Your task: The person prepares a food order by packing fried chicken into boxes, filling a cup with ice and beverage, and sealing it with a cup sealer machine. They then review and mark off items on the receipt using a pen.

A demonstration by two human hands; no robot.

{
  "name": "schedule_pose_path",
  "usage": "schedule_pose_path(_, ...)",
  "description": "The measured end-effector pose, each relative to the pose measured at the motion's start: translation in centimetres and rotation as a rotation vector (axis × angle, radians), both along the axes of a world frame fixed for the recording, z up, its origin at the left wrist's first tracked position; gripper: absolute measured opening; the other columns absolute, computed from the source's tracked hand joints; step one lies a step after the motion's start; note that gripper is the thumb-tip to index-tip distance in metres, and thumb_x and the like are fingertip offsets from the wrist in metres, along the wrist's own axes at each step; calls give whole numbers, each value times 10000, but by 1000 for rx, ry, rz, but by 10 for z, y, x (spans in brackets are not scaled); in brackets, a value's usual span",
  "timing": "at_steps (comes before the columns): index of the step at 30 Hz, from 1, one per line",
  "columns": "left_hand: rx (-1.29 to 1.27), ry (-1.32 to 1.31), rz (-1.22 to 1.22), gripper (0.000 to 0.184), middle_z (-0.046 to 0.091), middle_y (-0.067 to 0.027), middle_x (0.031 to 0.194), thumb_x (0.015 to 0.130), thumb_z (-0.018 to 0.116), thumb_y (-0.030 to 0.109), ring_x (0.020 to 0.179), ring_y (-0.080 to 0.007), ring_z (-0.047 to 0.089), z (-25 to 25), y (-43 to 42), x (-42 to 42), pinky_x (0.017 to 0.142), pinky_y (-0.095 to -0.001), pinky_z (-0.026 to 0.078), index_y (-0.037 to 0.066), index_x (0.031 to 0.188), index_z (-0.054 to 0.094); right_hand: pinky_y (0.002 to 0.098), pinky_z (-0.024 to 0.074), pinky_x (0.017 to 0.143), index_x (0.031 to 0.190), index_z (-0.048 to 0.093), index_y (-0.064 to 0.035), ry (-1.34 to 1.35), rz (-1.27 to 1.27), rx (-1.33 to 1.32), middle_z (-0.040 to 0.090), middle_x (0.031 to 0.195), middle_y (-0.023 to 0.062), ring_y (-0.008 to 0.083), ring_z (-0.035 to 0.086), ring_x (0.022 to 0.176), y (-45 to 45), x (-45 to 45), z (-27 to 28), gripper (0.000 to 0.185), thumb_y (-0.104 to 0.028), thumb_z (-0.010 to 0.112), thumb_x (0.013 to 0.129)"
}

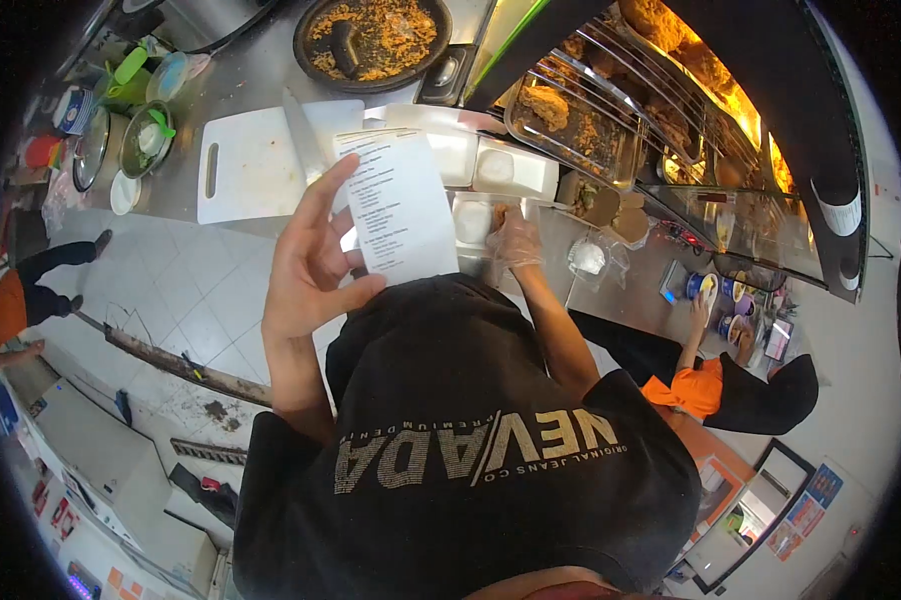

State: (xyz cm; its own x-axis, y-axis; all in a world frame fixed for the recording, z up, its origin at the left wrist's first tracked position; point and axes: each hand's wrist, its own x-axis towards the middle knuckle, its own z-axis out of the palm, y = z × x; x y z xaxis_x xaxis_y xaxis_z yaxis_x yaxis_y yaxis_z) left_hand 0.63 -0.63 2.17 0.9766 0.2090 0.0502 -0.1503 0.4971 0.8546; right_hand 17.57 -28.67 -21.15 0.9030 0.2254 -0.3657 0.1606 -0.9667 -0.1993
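a paper slip (408, 205) is pinched by the left hand (311, 255), its long side pointing away from the black shirt (451, 360). an open box (476, 250) of white food (472, 221) is placed by the slip's right edge. its right part is covered by the gloved right hand (518, 240), the nearer one; whether anything is gripped by it cannot be told. little room is left around the box on the metal counter (236, 85).

- Amber light glows inside the display case (819, 120).
- Paler, even light brightens the floor tiles (196, 290).
- Black rounded corners; strong fisheye bending towards the edges.
- Fine print on the paper (406, 205) looks soft.
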Motion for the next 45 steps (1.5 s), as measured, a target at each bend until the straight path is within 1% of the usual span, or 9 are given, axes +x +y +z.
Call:
schedule_pose_path(1,15,-3,7,1017,335,-176,1594,723,721,-189,1464,-319,397,0,1,-2,1065,-463,538,-39,1602,230,488,570,717,1048,658,-51,-93,-6,170,728,839,209,390,731,789,-13,3,-20,322,-362,665,962)
schedule_pose_path(7,0,18,17,1008,340,-204,1584,729,727,-180,1464,-331,399,0,-1,1,1077,-473,527,-54,1596,230,349,573,730,1170,708,-4,337,-217,695,724,837,105,179,719,802,-56,12,-22,435,-293,819,864)
schedule_pose_path(10,29,8,-15,1015,341,-206,1582,721,725,-183,1459,-329,404,3,-3,4,1087,-476,519,-58,1596,225,301,567,707,1132,734,-4,205,-3,541,741,872,91,159,713,782,-62,3,10,334,-247,793,912)
schedule_pose_path(16,9,20,-28,1030,328,-201,1590,702,726,-185,1455,-329,406,7,-7,8,1098,-473,509,-59,1595,228,259,577,666,1090,743,14,230,-154,943,755,898,66,112,693,767,-76,7,54,202,-124,760,943)
schedule_pose_path(20,0,23,-19,1027,329,-200,1588,701,715,-184,1455,-326,407,7,-11,8,1098,-472,508,-59,1596,228,258,561,675,1105,737,36,-20,-209,1051,738,882,58,100,669,752,-71,40,166,206,-73,766,933)
schedule_pose_path(24,-17,26,-24,1025,329,-199,1589,700,706,-186,1454,-323,410,7,-15,6,1099,-469,506,-57,1597,228,288,570,713,1137,737,36,-170,-49,1173,763,933,126,154,717,802,-66,102,164,252,-80,769,916)
schedule_pose_path(27,-27,22,-35,1025,326,-199,1591,700,706,-184,1456,-323,407,4,-15,2,1097,-463,509,-55,1598,228,367,592,781,1165,736,-4,-525,65,553,768,1023,187,264,752,873,-42,124,148,299,-185,752,928)
schedule_pose_path(34,33,56,82,1019,321,-193,1597,696,703,-190,1452,-325,413,-4,-11,-11,1085,-449,519,-59,1594,239,424,578,832,1100,780,-116,-767,198,101,766,1020,152,333,733,929,-51,87,143,266,-327,700,958)
schedule_pose_path(45,34,25,-27,1001,327,-200,1590,708,685,-197,1439,-326,425,6,-14,7,1087,-458,517,-73,1591,229,423,581,784,1048,737,-103,-839,508,-47,697,1007,116,319,678,975,-69,132,89,225,-150,708,830)
